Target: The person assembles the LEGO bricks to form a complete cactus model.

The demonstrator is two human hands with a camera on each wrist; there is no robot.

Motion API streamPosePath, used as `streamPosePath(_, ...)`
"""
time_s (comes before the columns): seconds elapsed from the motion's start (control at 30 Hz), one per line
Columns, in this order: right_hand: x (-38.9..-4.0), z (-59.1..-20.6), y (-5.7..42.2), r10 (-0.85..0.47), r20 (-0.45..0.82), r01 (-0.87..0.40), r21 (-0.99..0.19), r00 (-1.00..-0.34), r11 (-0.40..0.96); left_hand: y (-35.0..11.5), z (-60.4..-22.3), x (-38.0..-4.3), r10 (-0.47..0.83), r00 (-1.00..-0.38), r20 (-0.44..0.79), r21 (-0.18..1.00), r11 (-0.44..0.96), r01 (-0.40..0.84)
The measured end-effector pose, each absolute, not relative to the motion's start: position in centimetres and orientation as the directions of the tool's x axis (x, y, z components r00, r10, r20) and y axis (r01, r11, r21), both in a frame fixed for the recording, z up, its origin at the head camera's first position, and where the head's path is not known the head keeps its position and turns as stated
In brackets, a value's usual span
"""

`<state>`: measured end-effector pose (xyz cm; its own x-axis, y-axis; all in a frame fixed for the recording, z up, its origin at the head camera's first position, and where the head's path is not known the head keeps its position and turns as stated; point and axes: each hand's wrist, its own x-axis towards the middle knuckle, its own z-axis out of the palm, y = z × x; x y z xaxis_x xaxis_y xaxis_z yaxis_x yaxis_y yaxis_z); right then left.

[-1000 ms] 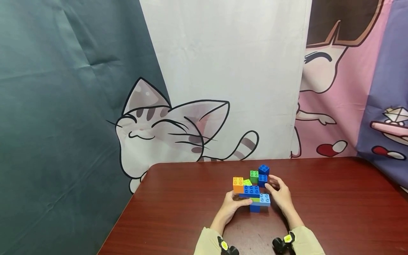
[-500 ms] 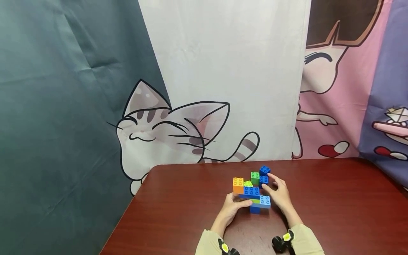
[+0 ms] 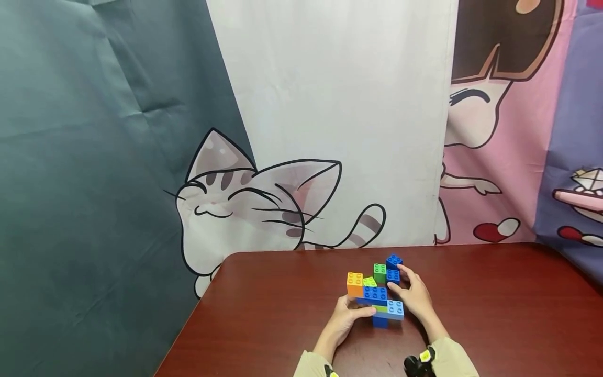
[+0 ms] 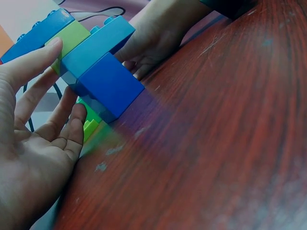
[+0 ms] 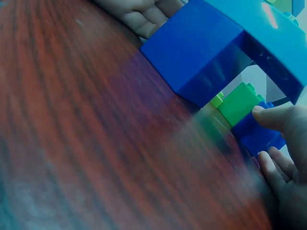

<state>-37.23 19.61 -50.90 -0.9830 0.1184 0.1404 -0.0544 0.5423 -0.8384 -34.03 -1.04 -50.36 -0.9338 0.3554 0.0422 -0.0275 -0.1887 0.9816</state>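
Observation:
A structure of toy building bricks stands on the table. Its near part stacks a dark blue brick [image 4: 112, 86], a light blue brick [image 3: 395, 309], a lime brick [image 4: 74, 37] and a longer blue brick [image 3: 375, 294], with an orange brick [image 3: 355, 283] at the left. My left hand [image 3: 342, 320] holds this stack, thumb on the lime brick and fingers behind. Farther back, a green brick [image 5: 241, 103] adjoins a blue brick [image 5: 259, 132], with another blue brick [image 3: 393, 260] behind. My right hand [image 3: 416, 297] grips the adjoining blue brick between thumb and fingers.
The brown wooden table [image 3: 264, 314] extends to both sides of the bricks. A cartoon-printed curtain [image 3: 301, 104] hangs behind the far table edge. Dark wrist devices [image 3: 419, 365] sit at the sleeves.
The right thumb has moved left to the front of the blue brick. The left hand keeps its hold on the stack. The whole scene sits slightly lower in the head view.

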Motion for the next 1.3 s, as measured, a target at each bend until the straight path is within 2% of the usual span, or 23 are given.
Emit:
streamPosePath(0.47,-37.37,-50.96,19.65,0.102,0.153,-0.068,-0.815,-0.983,0.576,-0.87,-50.39,-34.17,0.348,-0.937,0.038,0.981,-0.193,-0.032)
streamPosePath(1.3,-36.84,-51.18,19.36,0.189,0.176,-0.065,-0.874,-0.966,0.482,-1.11,-50.30,-33.80,0.354,-0.934,0.045,0.985,-0.174,-0.019)
